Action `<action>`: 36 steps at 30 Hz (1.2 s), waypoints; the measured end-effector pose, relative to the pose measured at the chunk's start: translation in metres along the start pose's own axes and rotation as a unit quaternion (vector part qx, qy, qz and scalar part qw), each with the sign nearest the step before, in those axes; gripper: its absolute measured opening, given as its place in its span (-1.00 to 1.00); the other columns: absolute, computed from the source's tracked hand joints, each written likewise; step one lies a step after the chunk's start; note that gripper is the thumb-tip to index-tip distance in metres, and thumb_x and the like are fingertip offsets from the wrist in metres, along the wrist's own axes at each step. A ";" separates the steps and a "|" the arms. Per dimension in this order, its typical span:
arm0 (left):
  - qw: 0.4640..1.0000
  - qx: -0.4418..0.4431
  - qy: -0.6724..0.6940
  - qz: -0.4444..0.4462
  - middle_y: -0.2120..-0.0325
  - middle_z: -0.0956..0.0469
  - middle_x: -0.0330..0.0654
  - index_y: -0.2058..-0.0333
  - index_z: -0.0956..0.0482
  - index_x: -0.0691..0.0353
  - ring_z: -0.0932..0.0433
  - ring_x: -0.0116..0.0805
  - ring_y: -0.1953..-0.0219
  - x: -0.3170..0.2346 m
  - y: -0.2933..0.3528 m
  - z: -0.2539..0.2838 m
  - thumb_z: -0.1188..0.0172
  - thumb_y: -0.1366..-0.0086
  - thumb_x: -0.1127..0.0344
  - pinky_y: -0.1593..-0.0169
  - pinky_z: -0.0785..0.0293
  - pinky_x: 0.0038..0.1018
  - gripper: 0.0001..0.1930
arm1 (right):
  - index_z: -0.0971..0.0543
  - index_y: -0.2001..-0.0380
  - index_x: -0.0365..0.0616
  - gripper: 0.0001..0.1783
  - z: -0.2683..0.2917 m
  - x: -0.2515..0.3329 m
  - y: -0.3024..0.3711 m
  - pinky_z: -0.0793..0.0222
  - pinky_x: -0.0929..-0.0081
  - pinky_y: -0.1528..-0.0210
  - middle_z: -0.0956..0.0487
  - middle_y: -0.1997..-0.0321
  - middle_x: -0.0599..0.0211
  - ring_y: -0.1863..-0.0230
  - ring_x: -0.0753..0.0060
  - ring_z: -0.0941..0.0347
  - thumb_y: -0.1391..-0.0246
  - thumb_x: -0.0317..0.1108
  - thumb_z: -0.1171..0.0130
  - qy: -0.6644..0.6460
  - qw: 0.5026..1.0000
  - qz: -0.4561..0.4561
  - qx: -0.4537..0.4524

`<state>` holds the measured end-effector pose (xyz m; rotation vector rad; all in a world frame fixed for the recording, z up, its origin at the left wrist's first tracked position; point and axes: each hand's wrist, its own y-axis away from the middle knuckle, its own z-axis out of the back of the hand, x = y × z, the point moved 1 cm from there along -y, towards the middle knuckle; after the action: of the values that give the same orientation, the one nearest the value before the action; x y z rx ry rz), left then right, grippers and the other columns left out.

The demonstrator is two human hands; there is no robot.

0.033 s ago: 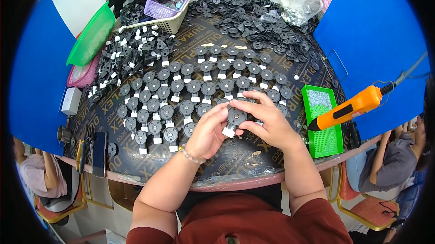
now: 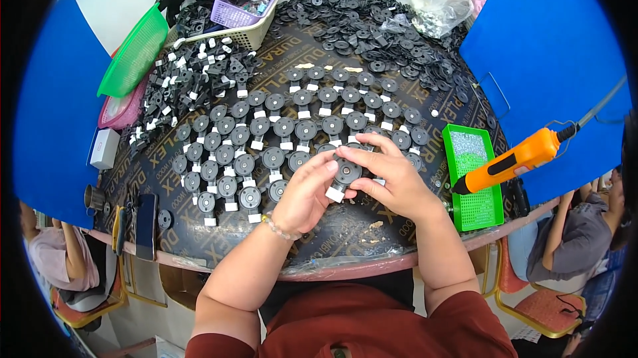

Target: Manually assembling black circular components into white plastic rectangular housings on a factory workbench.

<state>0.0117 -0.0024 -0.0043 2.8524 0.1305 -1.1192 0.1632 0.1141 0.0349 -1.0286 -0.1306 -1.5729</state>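
Between my two hands is a round black plastic part (image 2: 347, 172) with a metal centre and a white block at its lower end. My left hand (image 2: 299, 198) grips its left side, thumb and fingertips near the rim. My right hand (image 2: 399, 182) curls around the top and right, its index finger over the upper rim and its thumb near the lower right. Rows of similar round black parts with white blocks (image 2: 284, 127) lie on the dark table (image 2: 332, 232) beyond my hands, and my fingers hide a few of them.
An orange electric screwdriver (image 2: 512, 160) hangs over a green tray (image 2: 495, 215) of small pieces at right. Loose black discs (image 2: 372, 32) are heaped at the back, black-and-white parts (image 2: 193, 79) at back left. Baskets (image 2: 249, 36) stand behind. A phone (image 2: 145, 225) lies at left.
The orange electric screwdriver has shifted very slightly. My hands and the round black part have hardly moved.
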 end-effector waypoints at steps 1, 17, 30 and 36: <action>0.999 -0.010 -0.040 -0.018 0.05 -0.55 -0.14 -0.15 -0.37 0.31 -0.59 -0.37 0.12 0.001 0.001 0.001 -0.01 -0.42 0.34 0.07 -0.57 -0.42 -0.63 | -0.52 -0.15 -0.05 -0.41 -0.001 0.001 -0.001 -0.34 0.17 -0.21 -0.58 -0.11 0.31 -0.24 0.01 -0.33 0.03 -0.40 -0.34 0.028 0.999 0.020 0.001; 0.671 -0.357 -0.571 -0.310 0.21 -0.59 -0.21 -0.01 -0.52 0.26 -0.52 -0.48 0.25 -0.129 0.110 0.030 -0.27 -0.16 0.52 0.14 -0.46 -0.52 -0.60 | -0.48 -0.14 -0.25 -0.34 0.010 0.008 0.004 -0.22 0.17 -0.28 -0.48 -0.22 0.07 -0.23 -0.01 -0.36 0.10 -0.38 -0.37 0.128 0.980 0.021 -0.152; 0.706 -0.433 -0.560 0.011 0.27 -0.56 -0.10 0.19 -0.58 0.44 -0.61 -0.39 0.39 -0.157 0.183 0.161 -0.40 -0.10 0.32 0.40 -0.56 -0.52 -0.64 | -0.51 -0.09 -0.27 -0.47 -0.008 0.010 -0.003 -0.33 0.26 -0.19 -0.54 -0.13 0.05 -0.13 0.07 -0.47 0.03 -0.51 -0.27 0.091 0.985 0.005 -0.144; 0.514 -0.418 -0.739 -0.120 0.41 -0.55 -0.03 0.29 -0.63 0.33 -0.54 -0.17 0.34 -0.222 0.168 0.179 -0.41 -0.05 0.19 0.21 -0.47 -0.34 -0.66 | -0.52 -0.10 -0.23 -0.47 -0.011 0.006 -0.001 -0.42 0.37 -0.06 -0.54 -0.13 0.09 0.10 0.30 -0.54 0.03 -0.54 -0.27 0.075 0.985 -0.010 -0.153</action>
<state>-0.2530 -0.1991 0.0225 0.4760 0.6549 -2.1835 0.1570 0.1032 0.0329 -1.1405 0.2105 -1.7172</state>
